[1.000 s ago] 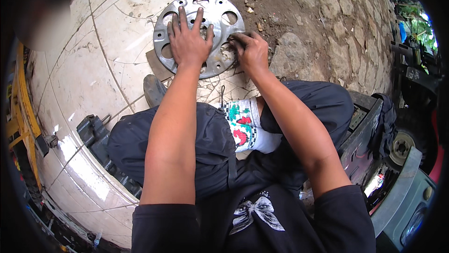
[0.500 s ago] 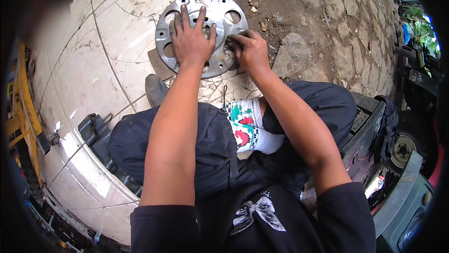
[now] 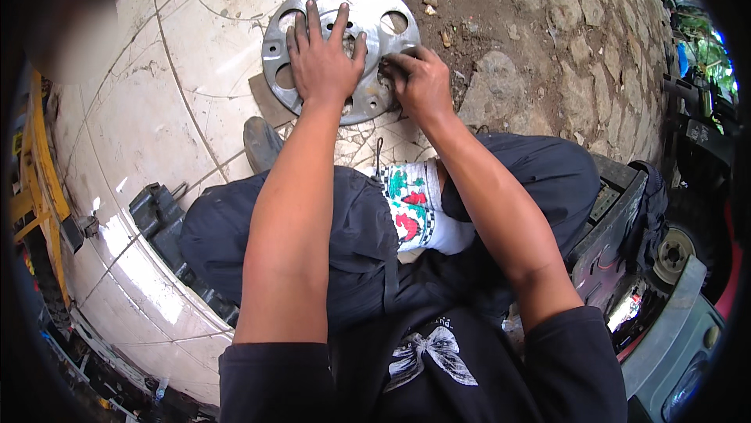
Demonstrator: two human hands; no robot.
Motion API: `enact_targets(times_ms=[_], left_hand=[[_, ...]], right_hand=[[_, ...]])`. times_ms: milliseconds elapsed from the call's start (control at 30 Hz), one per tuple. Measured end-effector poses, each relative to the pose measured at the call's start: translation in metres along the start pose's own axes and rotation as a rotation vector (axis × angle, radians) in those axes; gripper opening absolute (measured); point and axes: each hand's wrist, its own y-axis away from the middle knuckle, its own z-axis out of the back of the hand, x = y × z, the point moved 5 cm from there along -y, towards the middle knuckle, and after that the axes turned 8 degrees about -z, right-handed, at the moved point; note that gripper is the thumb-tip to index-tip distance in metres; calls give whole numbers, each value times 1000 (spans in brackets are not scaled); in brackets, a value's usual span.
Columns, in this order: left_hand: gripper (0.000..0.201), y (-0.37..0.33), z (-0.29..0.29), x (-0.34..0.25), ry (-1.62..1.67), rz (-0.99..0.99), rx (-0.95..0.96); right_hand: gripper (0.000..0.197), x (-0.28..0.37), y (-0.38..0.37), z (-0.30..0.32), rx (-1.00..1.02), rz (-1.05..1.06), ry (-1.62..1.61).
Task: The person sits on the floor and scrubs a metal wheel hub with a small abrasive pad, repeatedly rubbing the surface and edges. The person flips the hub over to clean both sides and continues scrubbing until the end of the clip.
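Observation:
A round grey metal plate [image 3: 362,10] with large round holes, smaller bolt holes and a centre opening lies on the ground ahead of me. My left hand [image 3: 325,63] rests flat on it, fingers spread across its middle beside the centre opening. At the plate's right edge, my right hand [image 3: 422,82] is closed, thumb and fingers pinched together at one of the large holes. Whatever that pinch holds, if anything, is hidden by the fingers. Dark grime coats the fingertips of both hands.
A flat brown piece [image 3: 271,100] sticks out under the plate's lower left. Cracked white tiles [image 3: 211,55] spread to the left; bare soil [image 3: 438,0] and set stones [image 3: 575,63] lie right. A black part [image 3: 160,216] sits by my left knee, a yellow frame [image 3: 43,165] farther left.
The plate and both hands sit slightly higher and farther right in the picture. My left hand stays flat on the plate, and the right keeps its pinch at the same hole.

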Motion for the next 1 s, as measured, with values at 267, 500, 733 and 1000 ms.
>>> enact_targets(times_ms=[267, 500, 733, 1000], left_hand=[[63, 5, -3, 0, 15, 13, 30], [63, 3, -2, 0, 0, 5, -2], [62, 4, -4, 1, -36, 7, -20], [62, 7, -3, 1, 48, 0, -9]], right_hand=[[17, -5, -8, 6, -48, 76, 88], [19, -6, -18, 3, -65, -24, 36], [15, -3, -19, 9, -54, -66, -5], [17, 4, -3, 0, 44, -33, -43]])
